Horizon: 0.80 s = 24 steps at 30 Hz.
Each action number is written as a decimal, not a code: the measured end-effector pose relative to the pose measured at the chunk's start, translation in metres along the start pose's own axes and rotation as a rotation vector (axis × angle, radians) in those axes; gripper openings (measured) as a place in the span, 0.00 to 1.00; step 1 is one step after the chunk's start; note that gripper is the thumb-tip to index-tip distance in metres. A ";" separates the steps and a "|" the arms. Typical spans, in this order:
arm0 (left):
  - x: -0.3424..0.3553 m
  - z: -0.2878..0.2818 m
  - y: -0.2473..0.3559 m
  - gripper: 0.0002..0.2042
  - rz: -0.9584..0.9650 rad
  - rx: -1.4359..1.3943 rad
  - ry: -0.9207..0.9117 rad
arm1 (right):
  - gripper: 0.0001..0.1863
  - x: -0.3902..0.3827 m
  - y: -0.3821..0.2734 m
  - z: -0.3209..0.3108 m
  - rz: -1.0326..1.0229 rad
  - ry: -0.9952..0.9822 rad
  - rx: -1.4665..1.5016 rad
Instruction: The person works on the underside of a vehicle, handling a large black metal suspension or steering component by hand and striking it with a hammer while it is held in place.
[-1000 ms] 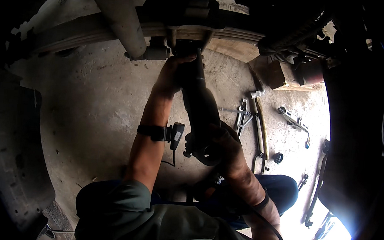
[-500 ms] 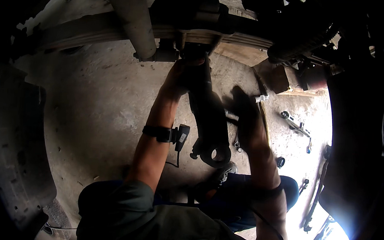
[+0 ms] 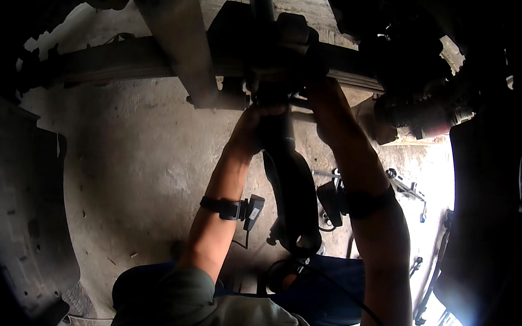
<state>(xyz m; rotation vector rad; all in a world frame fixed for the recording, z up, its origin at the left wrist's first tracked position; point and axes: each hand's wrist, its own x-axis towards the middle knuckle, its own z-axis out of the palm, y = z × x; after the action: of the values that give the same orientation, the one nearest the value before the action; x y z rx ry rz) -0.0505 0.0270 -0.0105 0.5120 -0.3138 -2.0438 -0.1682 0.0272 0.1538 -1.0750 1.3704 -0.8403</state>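
My left hand (image 3: 252, 126) is closed around the upper end of a long black metal arm (image 3: 289, 197), which hangs beneath the vehicle and ends in a ring toward my legs. My right hand (image 3: 327, 101) reaches up to the right of that arm, against the shadowed mounting below the leaf spring (image 3: 124, 59); its fingertips are lost in the dark. A grey cylinder (image 3: 178, 44) slants down to the left of the mounting. Each forearm has a dark strap with a small black device, the left one (image 3: 252, 211) trailing a cable.
Dark wheel-well panels (image 3: 13, 207) flank me. Metal tools (image 3: 400, 183) lie on the concrete floor (image 3: 118, 154) at the right. Wooden blocks (image 3: 385, 129) and dark mechanical parts (image 3: 419, 113) sit at the upper right.
My right hand has left the ringed lower end of the arm and moved up beside the spring mounting. The view has shifted, so the spring and left hand appear lower.
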 end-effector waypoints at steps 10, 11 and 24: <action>-0.011 0.022 0.006 0.18 -0.006 0.027 0.033 | 0.43 -0.018 0.002 -0.013 -0.930 0.474 -1.227; -0.010 0.020 0.005 0.18 -0.004 -0.007 0.012 | 0.46 -0.016 0.000 -0.011 -0.992 0.485 -1.245; -0.003 -0.021 -0.019 0.20 0.332 0.119 -0.262 | 0.44 0.032 0.000 0.014 -1.269 0.461 -1.109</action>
<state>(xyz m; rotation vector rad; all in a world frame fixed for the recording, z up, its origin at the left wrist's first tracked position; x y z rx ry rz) -0.0530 0.0389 -0.0361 0.2415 -0.6379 -1.7730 -0.1526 -0.0014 0.1414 -2.9190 1.4507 -1.2576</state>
